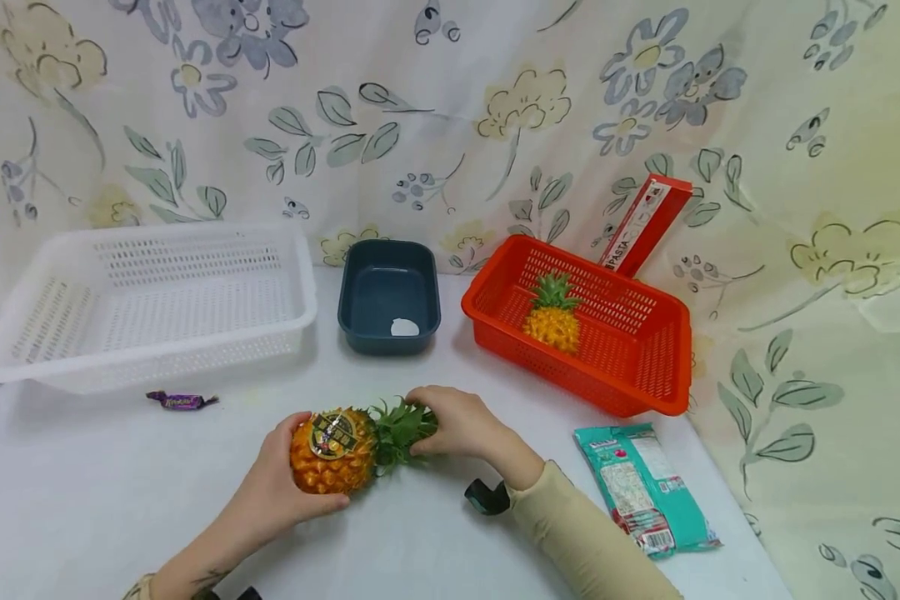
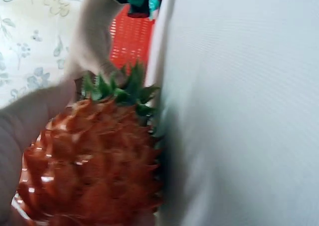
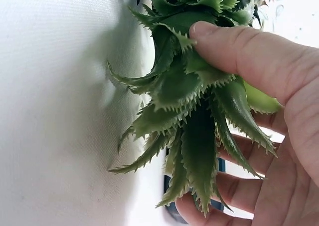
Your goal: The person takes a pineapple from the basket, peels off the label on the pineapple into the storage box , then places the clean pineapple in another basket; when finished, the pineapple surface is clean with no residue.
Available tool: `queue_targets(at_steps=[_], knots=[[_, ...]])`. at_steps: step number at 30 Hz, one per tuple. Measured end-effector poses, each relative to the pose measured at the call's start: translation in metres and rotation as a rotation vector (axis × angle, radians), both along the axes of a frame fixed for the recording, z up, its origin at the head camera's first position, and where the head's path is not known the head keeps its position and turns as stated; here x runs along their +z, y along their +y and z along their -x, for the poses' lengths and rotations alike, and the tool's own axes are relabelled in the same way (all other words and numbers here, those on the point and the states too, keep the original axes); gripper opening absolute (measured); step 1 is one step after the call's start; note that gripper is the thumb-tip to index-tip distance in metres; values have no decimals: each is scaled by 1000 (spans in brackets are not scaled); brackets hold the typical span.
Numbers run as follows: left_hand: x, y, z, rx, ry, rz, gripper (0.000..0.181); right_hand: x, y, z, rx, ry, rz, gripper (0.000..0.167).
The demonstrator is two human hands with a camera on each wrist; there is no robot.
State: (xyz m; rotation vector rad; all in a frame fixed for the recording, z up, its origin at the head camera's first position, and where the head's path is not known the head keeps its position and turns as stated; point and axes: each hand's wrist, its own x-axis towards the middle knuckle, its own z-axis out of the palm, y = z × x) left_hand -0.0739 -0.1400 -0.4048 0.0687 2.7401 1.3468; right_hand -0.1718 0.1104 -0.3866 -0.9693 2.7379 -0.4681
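Note:
A small orange pineapple [image 1: 328, 471] lies on its side at the middle front of the white table, a round black-and-gold sticker [image 1: 333, 435] on its upper face. My left hand [image 1: 277, 483] grips its body from the left, thumb along the near side. At the other end, my right hand [image 1: 457, 423] holds the green leaf crown [image 1: 396, 432] between thumb and fingers. The right wrist view brings the toothed crown leaves [image 3: 174, 91] close, with the thumb pressed on them. In the left wrist view the knobbly pineapple skin [image 2: 99, 161] fills the lower left.
Along the back stand a white basket [image 1: 150, 350], a dark blue tub [image 1: 388, 342] with a white piece inside, and a red basket [image 1: 570, 367] holding another pineapple [image 1: 552, 327]. A red pasta box [image 1: 648, 223] leans behind it. A purple-wrapped candy [image 1: 182, 402] and teal packet [image 1: 645, 487] lie on the table.

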Motion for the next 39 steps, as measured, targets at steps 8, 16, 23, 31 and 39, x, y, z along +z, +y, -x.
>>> queue_targets(at_steps=[8, 16, 23, 31, 39], knots=[[-6, -1, 16, -6, 66, -63, 98, -1, 1, 1, -55, 29, 17, 53], [-8, 2, 47, -47, 54, -106, 96, -5, 5, 15, -150, 20, 55, 47], [-11, 4, 75, -77, 50, -127, 100, -3, 10, 30, -201, 13, 84, 44], [-12, 6, 96, -80, 23, -220, 105, -3, 13, 42, -235, -16, 118, 43], [-11, 6, 106, -86, 17, -229, 101, -7, 13, 54, -217, -1, 162, 42]])
